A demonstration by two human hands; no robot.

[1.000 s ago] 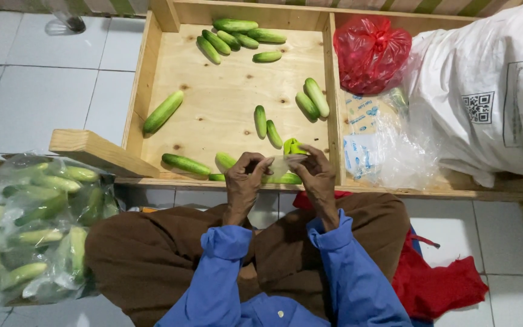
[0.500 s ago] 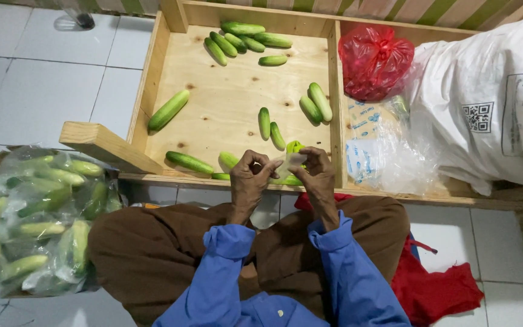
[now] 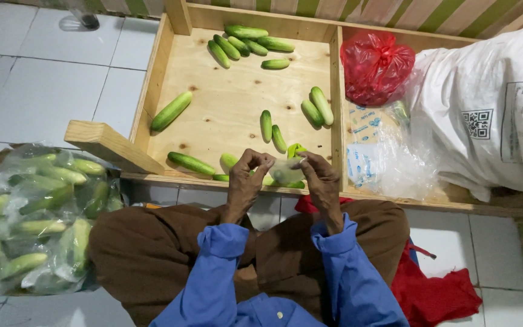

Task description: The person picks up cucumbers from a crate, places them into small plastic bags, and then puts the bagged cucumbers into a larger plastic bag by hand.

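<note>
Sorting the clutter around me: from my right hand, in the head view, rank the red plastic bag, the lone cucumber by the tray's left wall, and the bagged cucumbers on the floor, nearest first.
From the right hand:
1. Red plastic bag, up in the right compartment.
2. Lone cucumber, by the tray's left wall.
3. Bagged cucumbers, far left on the floor.

Produce-packing area: white tiled floor, shallow plywood sorting tray holding loose green cucumbers, clear plastic bags of cucumbers, large white sack.
</note>
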